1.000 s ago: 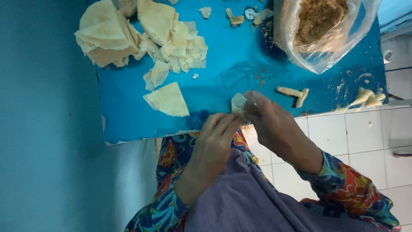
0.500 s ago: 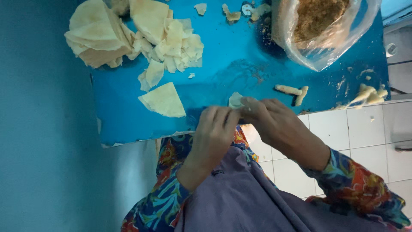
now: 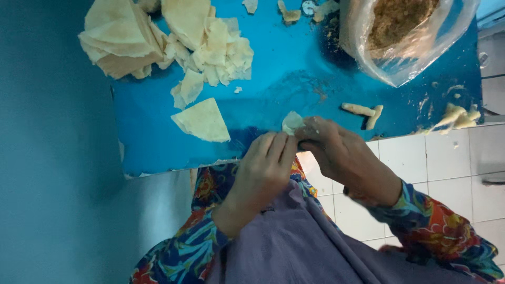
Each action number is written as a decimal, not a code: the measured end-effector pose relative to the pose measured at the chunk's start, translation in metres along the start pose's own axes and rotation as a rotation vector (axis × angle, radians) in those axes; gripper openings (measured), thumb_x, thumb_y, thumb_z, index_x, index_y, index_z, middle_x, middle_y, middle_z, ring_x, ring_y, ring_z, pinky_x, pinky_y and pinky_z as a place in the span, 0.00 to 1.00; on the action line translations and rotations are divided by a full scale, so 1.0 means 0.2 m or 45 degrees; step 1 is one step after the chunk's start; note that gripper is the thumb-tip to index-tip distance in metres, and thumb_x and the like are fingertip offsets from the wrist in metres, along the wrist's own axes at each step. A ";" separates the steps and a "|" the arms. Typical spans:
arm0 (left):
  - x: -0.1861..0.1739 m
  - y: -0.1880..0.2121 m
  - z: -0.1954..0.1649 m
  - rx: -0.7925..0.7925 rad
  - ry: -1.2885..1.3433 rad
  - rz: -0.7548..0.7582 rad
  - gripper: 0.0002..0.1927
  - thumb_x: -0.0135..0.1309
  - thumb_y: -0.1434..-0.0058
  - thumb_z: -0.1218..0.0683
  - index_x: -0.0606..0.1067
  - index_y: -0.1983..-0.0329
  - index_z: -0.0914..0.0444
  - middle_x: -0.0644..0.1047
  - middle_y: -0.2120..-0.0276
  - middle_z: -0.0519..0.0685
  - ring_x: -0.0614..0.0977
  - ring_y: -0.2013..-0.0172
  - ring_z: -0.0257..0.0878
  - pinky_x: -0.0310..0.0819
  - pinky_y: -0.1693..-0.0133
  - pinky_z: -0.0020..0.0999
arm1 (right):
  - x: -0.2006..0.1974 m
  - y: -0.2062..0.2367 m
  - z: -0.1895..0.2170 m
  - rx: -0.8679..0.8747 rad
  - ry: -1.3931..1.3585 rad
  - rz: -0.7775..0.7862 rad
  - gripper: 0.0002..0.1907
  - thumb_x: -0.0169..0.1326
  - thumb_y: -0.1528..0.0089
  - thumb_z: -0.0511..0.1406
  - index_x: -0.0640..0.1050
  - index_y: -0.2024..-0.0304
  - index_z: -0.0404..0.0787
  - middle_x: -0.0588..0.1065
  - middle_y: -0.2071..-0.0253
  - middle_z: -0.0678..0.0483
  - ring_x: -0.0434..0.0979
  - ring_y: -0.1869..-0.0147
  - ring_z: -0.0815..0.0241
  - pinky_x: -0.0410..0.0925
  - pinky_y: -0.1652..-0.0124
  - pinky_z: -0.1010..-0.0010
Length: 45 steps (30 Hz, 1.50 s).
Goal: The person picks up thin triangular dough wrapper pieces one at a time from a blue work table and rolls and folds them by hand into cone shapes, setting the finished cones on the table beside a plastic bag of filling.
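Since both hands meet at the near edge of the blue table (image 3: 294,94), start there: left hand (image 3: 265,163) and right hand (image 3: 336,150) are both pinched round one small pastry piece (image 3: 292,122), fingers curled, w/ only its pale tip poking out on the far side. It looks thin, light and soft, prob. tears easily, so hold by folded edges w/ fingertips, not a squeeze. Long axis can't be told (mostly hidden in the fingers); the visible tip points away from the person, slightly left. Just left lies a flat triangular wrapper (image 3: 202,120), point aimed far. Right of the hands, two small rolled sticks (image 3: 363,111), roughly left-right, one tilted. Farther left, a heap of wrappers (image 3: 158,39); far right, a clear bag of brown filling (image 3: 402,26), mouth open.
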State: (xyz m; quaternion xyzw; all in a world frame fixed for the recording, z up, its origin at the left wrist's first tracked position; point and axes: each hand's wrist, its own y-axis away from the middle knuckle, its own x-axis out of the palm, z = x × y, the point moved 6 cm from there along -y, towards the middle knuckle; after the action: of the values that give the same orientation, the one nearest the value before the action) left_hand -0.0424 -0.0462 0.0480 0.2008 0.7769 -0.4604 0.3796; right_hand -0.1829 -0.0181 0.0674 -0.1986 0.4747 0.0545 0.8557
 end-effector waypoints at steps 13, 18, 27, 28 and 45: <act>0.18 -0.21 0.26 -0.322 0.415 0.442 0.01 0.56 0.38 0.58 0.75 0.66 0.59 0.78 0.66 0.53 0.79 0.60 0.52 0.73 0.57 0.49 | -0.01 -0.15 -0.16 0.390 -0.404 0.209 0.28 0.54 0.37 0.25 0.59 0.37 0.33 0.78 0.62 0.48 0.85 0.58 0.53 0.75 0.60 0.66; 0.11 -0.14 0.20 -0.238 0.304 0.247 0.05 0.56 0.36 0.58 0.74 0.59 0.63 0.77 0.65 0.51 0.78 0.60 0.48 0.75 0.59 0.45 | 0.04 -0.05 -0.12 0.227 -0.212 0.025 0.25 0.55 0.34 0.25 0.61 0.39 0.33 0.78 0.55 0.45 0.83 0.51 0.47 0.74 0.57 0.63; 0.06 -0.11 0.11 -0.006 -0.088 0.223 0.06 0.55 0.39 0.57 0.74 0.59 0.63 0.73 0.63 0.50 0.74 0.56 0.45 0.71 0.53 0.40 | 0.03 -0.09 -0.08 0.033 0.047 0.030 0.24 0.56 0.36 0.25 0.63 0.40 0.31 0.77 0.55 0.40 0.80 0.53 0.42 0.72 0.58 0.56; 0.06 -0.13 0.13 -0.052 -0.015 0.223 0.06 0.55 0.38 0.56 0.74 0.60 0.63 0.73 0.63 0.50 0.74 0.56 0.45 0.70 0.54 0.41 | 0.02 -0.11 -0.10 0.141 -0.105 0.090 0.25 0.56 0.36 0.25 0.62 0.39 0.31 0.78 0.56 0.42 0.81 0.52 0.43 0.73 0.59 0.58; 0.02 -0.06 -0.03 0.018 -0.593 0.345 0.23 0.51 0.35 0.51 0.75 0.40 0.67 0.74 0.44 0.54 0.73 0.41 0.46 0.64 0.35 0.45 | 0.03 0.06 0.09 -0.034 0.445 -0.130 0.22 0.52 0.40 0.19 0.67 0.43 0.28 0.71 0.38 0.42 0.76 0.37 0.44 0.70 0.40 0.55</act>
State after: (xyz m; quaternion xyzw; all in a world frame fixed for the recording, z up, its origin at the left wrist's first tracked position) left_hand -0.0550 -0.0479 0.0538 0.1943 0.6313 -0.4447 0.6050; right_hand -0.1690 -0.0013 0.0672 -0.2404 0.6047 -0.0182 0.7591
